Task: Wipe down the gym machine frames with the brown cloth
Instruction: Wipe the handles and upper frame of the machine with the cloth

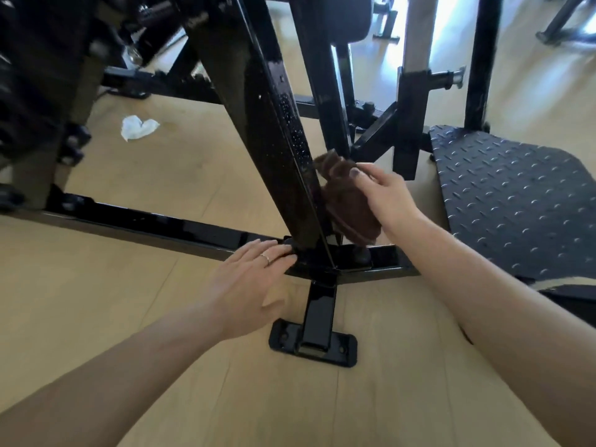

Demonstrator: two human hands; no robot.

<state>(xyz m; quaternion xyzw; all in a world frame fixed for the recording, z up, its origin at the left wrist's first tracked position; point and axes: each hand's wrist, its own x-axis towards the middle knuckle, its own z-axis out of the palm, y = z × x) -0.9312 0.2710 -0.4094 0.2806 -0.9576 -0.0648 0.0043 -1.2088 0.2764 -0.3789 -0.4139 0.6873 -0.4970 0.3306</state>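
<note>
Frame members of the gym machine, chiefly the slanted upright (274, 150) at centre frame, are being wiped; droplets are seen on its upper face, so wiping is judged unfinished. The base rail (145, 224) is touched by the flat, open left hand (254, 282). The brown cloth (348, 201), right of centre, is gripped by the right hand (387, 195) against the upright.
</note>
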